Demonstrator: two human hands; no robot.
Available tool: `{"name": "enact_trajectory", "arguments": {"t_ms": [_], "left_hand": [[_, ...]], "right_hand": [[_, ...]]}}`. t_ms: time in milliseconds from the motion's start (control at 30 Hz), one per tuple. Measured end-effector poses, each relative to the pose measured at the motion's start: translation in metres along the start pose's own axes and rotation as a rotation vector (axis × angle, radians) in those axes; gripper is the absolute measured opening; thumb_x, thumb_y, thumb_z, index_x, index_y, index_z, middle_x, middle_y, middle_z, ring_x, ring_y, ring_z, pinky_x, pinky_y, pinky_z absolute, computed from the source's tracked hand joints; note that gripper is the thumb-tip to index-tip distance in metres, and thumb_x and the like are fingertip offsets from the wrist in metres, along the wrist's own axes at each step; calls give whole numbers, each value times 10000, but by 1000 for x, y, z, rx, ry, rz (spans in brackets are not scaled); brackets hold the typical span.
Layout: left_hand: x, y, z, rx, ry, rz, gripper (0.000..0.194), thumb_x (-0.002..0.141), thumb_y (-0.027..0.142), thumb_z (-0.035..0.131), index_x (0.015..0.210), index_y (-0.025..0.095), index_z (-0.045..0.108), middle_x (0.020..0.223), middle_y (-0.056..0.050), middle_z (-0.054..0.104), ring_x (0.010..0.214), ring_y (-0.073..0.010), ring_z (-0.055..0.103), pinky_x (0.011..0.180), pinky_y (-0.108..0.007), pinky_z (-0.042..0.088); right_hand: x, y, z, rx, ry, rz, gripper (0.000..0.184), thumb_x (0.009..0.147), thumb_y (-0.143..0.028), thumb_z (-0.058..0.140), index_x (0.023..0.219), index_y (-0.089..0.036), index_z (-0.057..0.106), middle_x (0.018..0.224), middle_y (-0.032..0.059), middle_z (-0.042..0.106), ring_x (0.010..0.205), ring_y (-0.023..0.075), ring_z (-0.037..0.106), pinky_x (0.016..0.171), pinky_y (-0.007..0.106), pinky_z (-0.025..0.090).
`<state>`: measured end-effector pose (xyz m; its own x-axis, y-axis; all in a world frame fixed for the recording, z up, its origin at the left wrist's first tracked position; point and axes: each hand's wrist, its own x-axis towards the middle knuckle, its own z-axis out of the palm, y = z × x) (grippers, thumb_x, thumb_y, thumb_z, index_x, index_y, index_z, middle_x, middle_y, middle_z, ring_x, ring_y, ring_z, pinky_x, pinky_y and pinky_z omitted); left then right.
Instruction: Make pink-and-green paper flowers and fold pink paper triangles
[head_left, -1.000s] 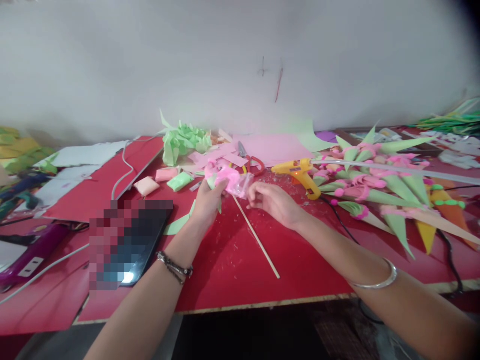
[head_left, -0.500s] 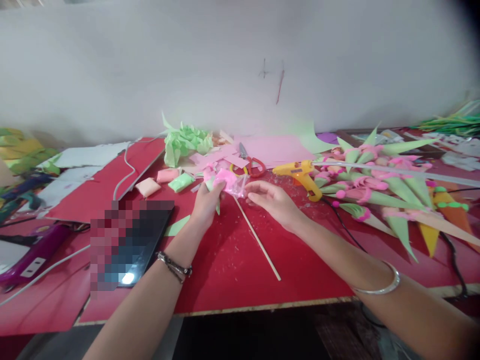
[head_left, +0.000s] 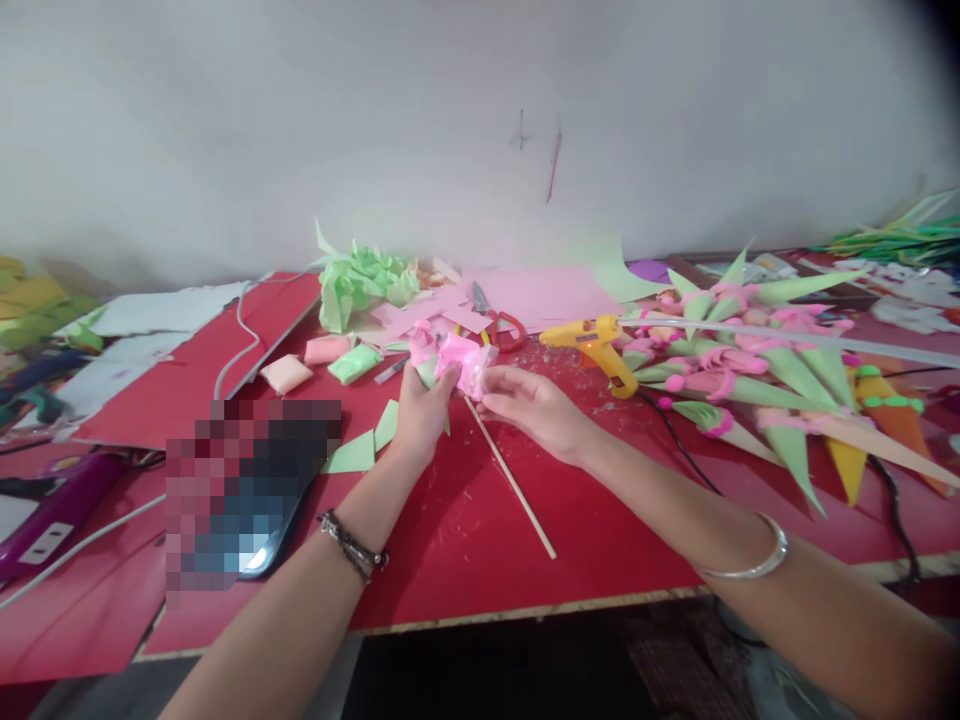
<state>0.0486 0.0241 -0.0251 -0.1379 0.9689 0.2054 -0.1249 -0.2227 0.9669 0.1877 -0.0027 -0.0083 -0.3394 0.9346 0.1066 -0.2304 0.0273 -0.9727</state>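
Note:
My left hand (head_left: 424, 412) is closed around a pink-and-green paper cone (head_left: 422, 345) and a small shiny packet of pink clay (head_left: 460, 362). Its thumb presses on the packet. At the packet's right edge, the curled fingers and thumb of my right hand (head_left: 538, 412) pinch the clear wrapper. Below both hands a thin wooden stick (head_left: 517, 485) lies slanting on the red table (head_left: 450, 570). Green paper scraps (head_left: 351, 453) lie beside my left wrist. Behind the packet are scissors (head_left: 510, 330) with red handles.
A yellow glue gun (head_left: 600, 350) lies right of my hands, near a heap of pink-and-green paper cones (head_left: 735, 380). Wrapped packets (head_left: 356, 362), crumpled green paper (head_left: 367, 285) and pink sheets (head_left: 540, 295) are at the back. A dark tablet-like device (head_left: 292, 500) sits left.
My left hand has shifted slightly right, bringing the packet closer to my right hand, whose fingers now meet its edge. The view has moved a little, and more green scrap shows.

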Motion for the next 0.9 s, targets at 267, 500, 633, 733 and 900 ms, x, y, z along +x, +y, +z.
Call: {"name": "enact_trajectory", "arguments": {"t_ms": [267, 500, 633, 733, 900], "left_hand": [[2, -1, -1, -3, 17, 6, 256, 680, 293, 605, 858, 156, 483, 739, 5, 536, 612, -87, 478, 585, -215, 396], [1, 2, -2, 1, -22, 4, 231, 682, 289, 604, 816, 157, 469, 678, 26, 508, 538, -62, 449, 515, -190, 367], [0, 6, -3, 32, -38, -8, 207, 685, 286, 599, 750, 162, 446, 569, 55, 459, 460, -49, 403, 450, -179, 319], [0, 6, -3, 36, -46, 3, 197, 686, 272, 597, 727, 162, 439, 549, 58, 455, 453, -49, 401, 443, -179, 312], [0, 4, -2, 26, -52, 9, 188, 688, 261, 594, 724, 161, 439, 543, 58, 457, 449, -48, 400, 440, -177, 310]], "right_hand": [[-1, 3, -1, -434, -19, -192, 110, 701, -236, 570, 784, -164, 580, 788, 14, 595, 756, 135, 568, 737, 284, 458], [-2, -2, -4, -600, -57, -267, 57, 710, -210, 546, 738, -164, 527, 690, -12, 528, 664, 111, 528, 662, 250, 446], [-3, -3, -7, -684, -115, -274, 34, 705, -198, 535, 713, -171, 515, 687, -9, 539, 654, 112, 532, 650, 247, 439], [-2, -4, -8, -618, -154, -226, 35, 709, -204, 520, 705, -172, 505, 689, -11, 532, 666, 111, 531, 650, 243, 438], [-1, -7, -8, -550, -171, -172, 45, 698, -205, 528, 694, -166, 504, 692, -15, 517, 687, 112, 520, 685, 258, 432]]}}
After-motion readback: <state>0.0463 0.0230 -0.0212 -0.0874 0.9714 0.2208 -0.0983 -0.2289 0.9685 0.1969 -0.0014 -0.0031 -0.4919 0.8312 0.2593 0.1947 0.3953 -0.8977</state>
